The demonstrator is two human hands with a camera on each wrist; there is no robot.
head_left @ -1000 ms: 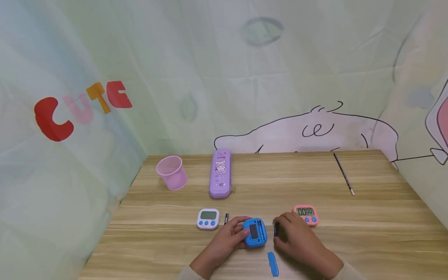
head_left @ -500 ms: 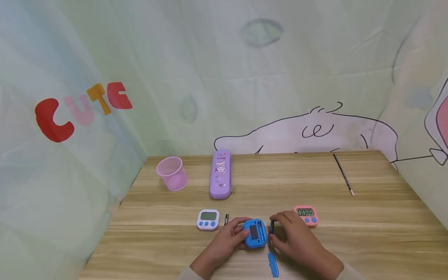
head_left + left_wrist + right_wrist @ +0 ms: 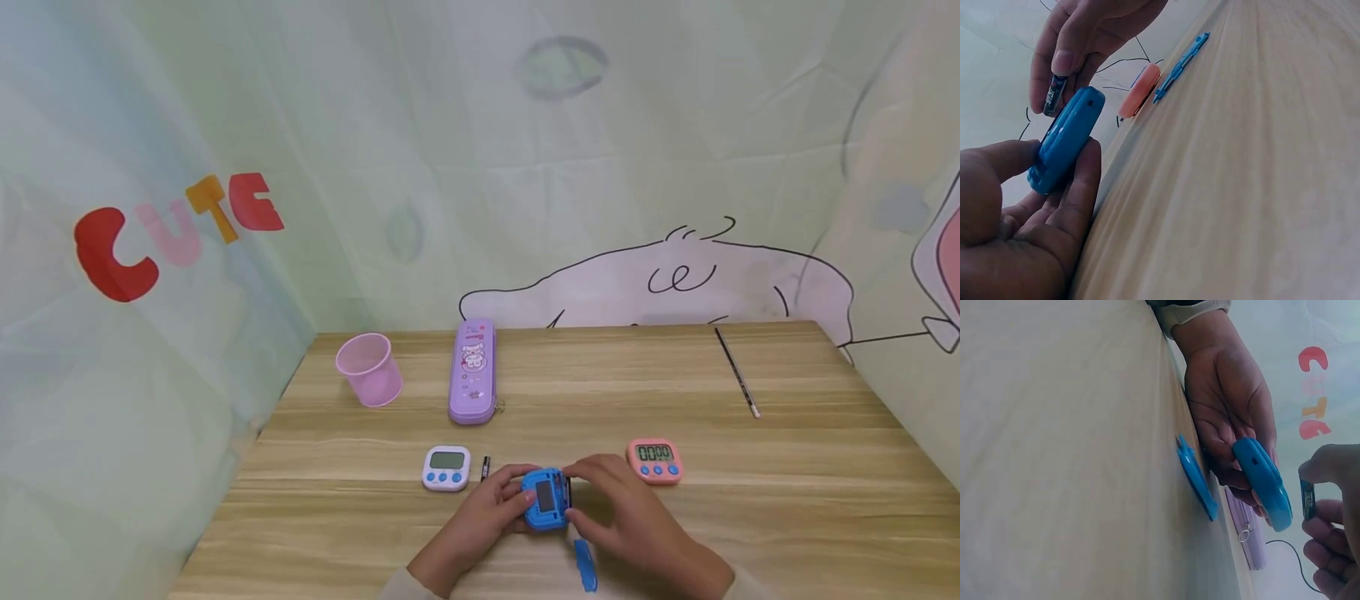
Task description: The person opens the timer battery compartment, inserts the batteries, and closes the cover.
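Note:
My left hand [image 3: 487, 510] grips a blue timer [image 3: 545, 498] by its left side, thumb on its back, which faces up with a long battery slot uncovered. My right hand [image 3: 628, 517] pinches a small dark battery [image 3: 1054, 95] between thumb and fingers at the timer's right edge. In the right wrist view the battery [image 3: 1307, 499] is held just off the timer [image 3: 1264, 482]. A blue battery cover [image 3: 585, 565] lies on the table below the timer. Another dark battery [image 3: 486, 467] lies beyond my left hand, partly hidden by it.
A white timer [image 3: 446, 468] lies to the left and a pink timer [image 3: 656, 462] to the right of my hands. Farther back are a pink cup [image 3: 370, 370], a purple pencil case [image 3: 472, 372] and a pencil [image 3: 737, 372] on the wooden table [image 3: 600, 375].
My right hand has moved left, bringing the battery from beside the pink timer to the blue timer's right edge. My left hand and the blue timer have stayed in place.

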